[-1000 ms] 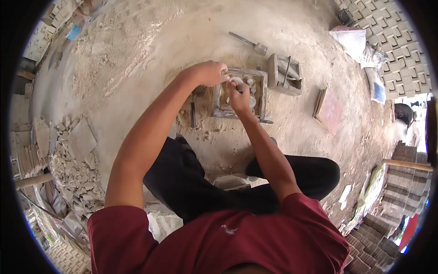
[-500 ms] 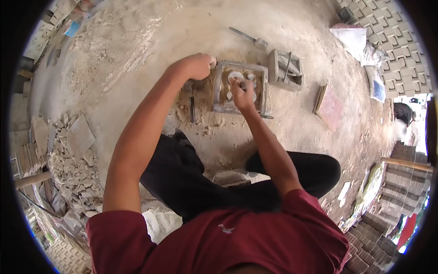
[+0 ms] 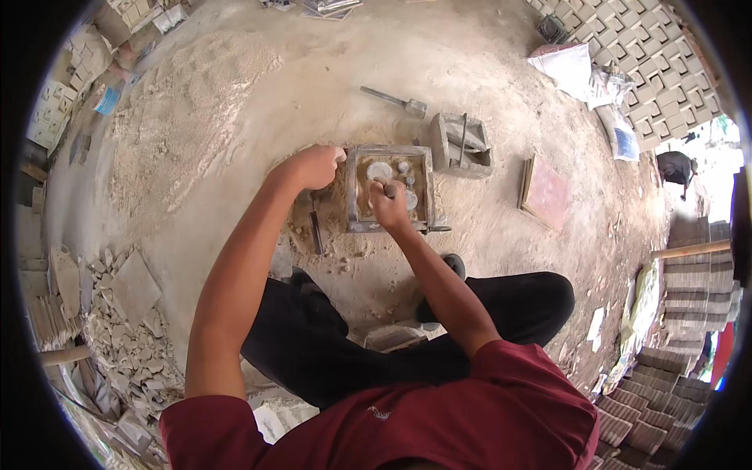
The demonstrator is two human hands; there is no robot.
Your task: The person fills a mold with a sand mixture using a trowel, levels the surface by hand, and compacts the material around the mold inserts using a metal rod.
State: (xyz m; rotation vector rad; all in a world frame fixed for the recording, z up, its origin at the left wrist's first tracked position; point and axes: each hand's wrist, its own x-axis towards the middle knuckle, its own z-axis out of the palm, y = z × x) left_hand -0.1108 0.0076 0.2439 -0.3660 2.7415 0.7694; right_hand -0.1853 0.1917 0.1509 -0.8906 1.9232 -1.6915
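Note:
A square frame (image 3: 389,149) full of sand lies on the ground before me, with pale round pieces such as the disc (image 3: 379,171) set in the sand. My right hand (image 3: 389,208) is closed over it, gripping a tool with a dark round handle end; the tool's lower part is hidden. Just outside the frame's left side, my left hand (image 3: 316,167) is closed, and what its fingers hold, if anything, cannot be made out. A dark bar-shaped tool (image 3: 316,233) lies below that hand.
Right of the frame stands a grey box (image 3: 462,157) with a bar across it. A mallet-like tool (image 3: 395,100) lies behind, a pinkish board (image 3: 544,194) farther right. Broken rubble (image 3: 129,313) is at left, white sacks (image 3: 564,69) at upper right. Another person (image 3: 675,168) is at far right.
My view has shifted, so the frame, box and tools appear lower and farther left. My right hand is still over the sand, and my left hand remains beside the frame.

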